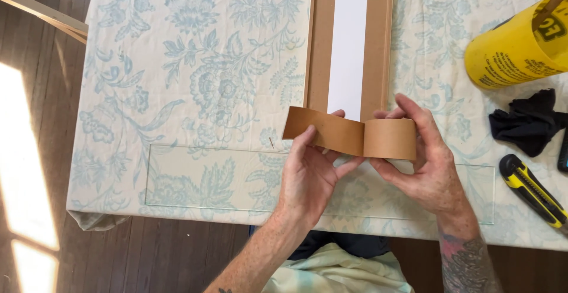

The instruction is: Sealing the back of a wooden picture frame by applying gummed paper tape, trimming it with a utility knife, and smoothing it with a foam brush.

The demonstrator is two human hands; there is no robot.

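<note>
My right hand (423, 163) grips a roll of brown paper tape (390, 139) above the near edge of the table. My left hand (307, 171) pinches the loose end of the tape strip (322, 129), pulled out to the left of the roll. Just beyond the tape lies a long white panel (348, 38) with brown tape strips (377, 38) running down both of its long sides.
A floral cloth (195, 80) covers the table. A clear sheet (207, 177) lies on it near the front edge. At the right stand a yellow tub (512, 53), a black rag (526, 121) and a yellow-and-black utility knife (532, 191). Dark wood floor lies left.
</note>
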